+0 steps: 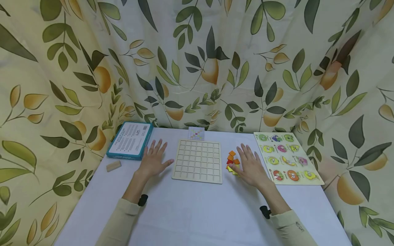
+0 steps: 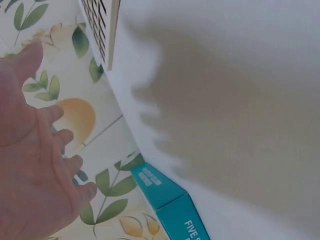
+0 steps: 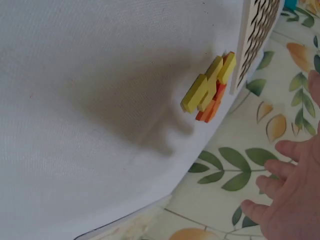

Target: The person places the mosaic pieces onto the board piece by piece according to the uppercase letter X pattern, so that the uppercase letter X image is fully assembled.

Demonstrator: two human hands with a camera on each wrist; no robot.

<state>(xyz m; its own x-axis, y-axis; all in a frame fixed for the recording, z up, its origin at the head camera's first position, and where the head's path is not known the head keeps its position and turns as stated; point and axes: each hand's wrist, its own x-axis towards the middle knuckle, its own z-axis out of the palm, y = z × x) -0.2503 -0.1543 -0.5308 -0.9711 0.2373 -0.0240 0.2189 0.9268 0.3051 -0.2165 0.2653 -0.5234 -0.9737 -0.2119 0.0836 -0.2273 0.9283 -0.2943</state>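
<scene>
left hand (image 2: pixel 35 165) spread above the white table (image 2: pixel 240 100), teal box (image 2: pixel 172 207) and grid board (image 2: pixel 102 25) nearby

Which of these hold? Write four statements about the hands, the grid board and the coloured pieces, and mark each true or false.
1. The wooden grid board lies between the two hands. True.
2. The left hand grips a coloured piece. False: its fingers are spread and it holds nothing.
3. The coloured pieces are piled beside the right hand, to the right of the board. True.
4. The board's squares are filled with pieces. False: every square in view is empty.
</scene>
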